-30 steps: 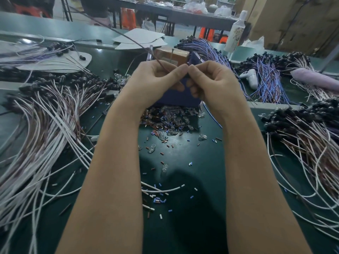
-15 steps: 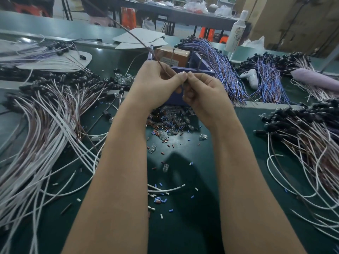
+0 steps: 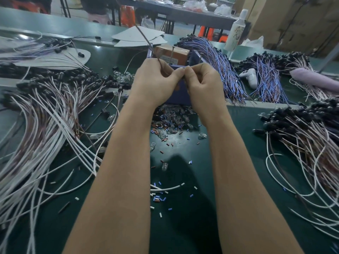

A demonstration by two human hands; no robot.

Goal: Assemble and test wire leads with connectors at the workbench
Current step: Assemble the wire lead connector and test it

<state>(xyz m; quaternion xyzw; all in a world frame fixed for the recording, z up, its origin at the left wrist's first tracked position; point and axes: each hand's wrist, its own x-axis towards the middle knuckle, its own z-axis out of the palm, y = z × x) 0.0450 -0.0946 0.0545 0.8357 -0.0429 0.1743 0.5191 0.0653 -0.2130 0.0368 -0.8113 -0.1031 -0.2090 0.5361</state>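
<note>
First: Since a second ago the right hand has slid in toward the left hand, and the thin dark-brown wire lead leans more steeply than it did.

Second: Where is the lead, and which way does it run?

First: It is held up over the middle of the bench, in front of the blue plastic bin. Its long axis runs from the fingertips up and away, leaning left. I lose its far end against the background.

Second: And the grips?

First: The left thumb and fingers are curled round the lead. The right thumb and forefinger pinch its near end, tip to tip with the left. The end itself is hidden between them.

Second: Any writing?

First: There is a white label on the brown cardboard box behind the bin, with print too small to read. The tall white bottle at the back right is patterned, with nothing legible.

Second: Further out?

First: Small clear glass bulbs are heaped at the bin's foot. Snipped bits of blue, white and brown insulation lie scattered on the dark green bench mat. White and brown wire bundles fan out at the left, and blue and brown wire bundles lie behind the right hand.
</note>
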